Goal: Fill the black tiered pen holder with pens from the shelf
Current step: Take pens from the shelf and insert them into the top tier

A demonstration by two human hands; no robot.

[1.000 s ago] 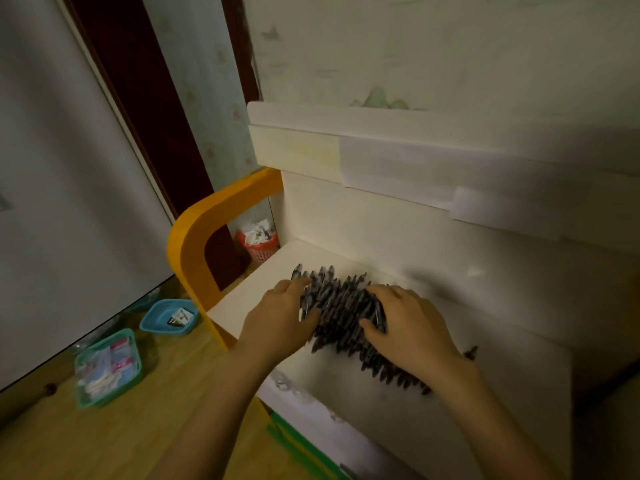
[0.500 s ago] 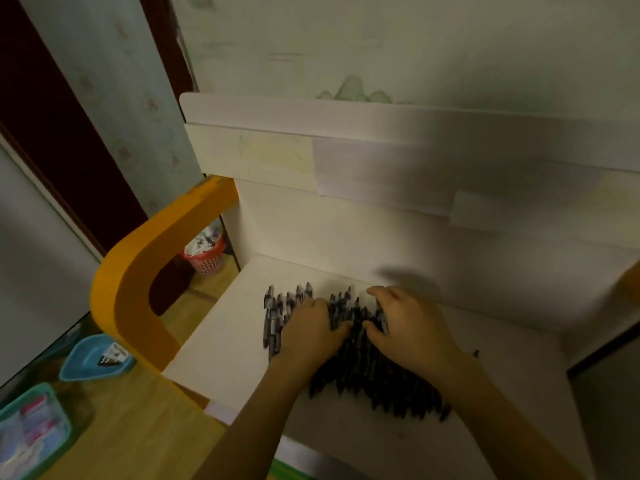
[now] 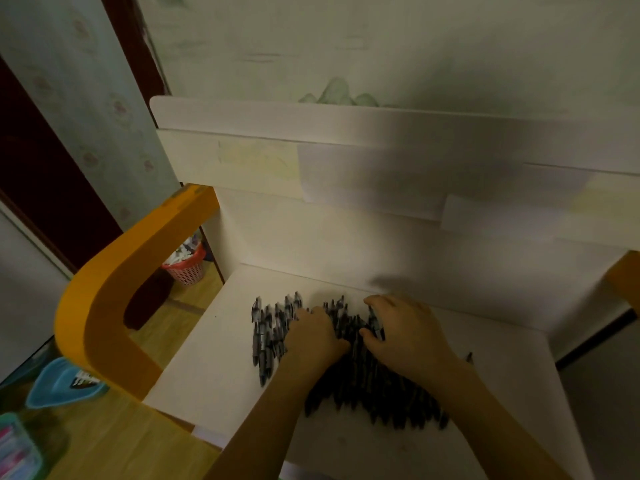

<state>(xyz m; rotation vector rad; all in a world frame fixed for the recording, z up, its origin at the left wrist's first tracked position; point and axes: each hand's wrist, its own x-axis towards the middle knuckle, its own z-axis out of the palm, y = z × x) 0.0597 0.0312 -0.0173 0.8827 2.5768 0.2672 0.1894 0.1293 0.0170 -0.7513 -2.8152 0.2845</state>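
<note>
Head view: two bare hands on one heap of black-and-clear plastic pens [image 3: 273, 336], too many and too blurred to count, lying on the white wooden shelf [image 3: 207, 368]. Left hand [image 3: 317, 336] rests palm-down on the heap, fingers hidden. Right hand [image 3: 403, 329] curls thumb and fingers around a few pens. One orange curved side frame [image 3: 100, 306] left; one red mesh basket [image 3: 185, 266], one blue tray [image 3: 59, 382] on the floor.

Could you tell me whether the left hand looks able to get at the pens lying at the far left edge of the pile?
Probably yes. The left hand already rests on the pile of pens, and the leftmost ones lie uncovered on the white shelf right beside it, with nothing in between.
</note>
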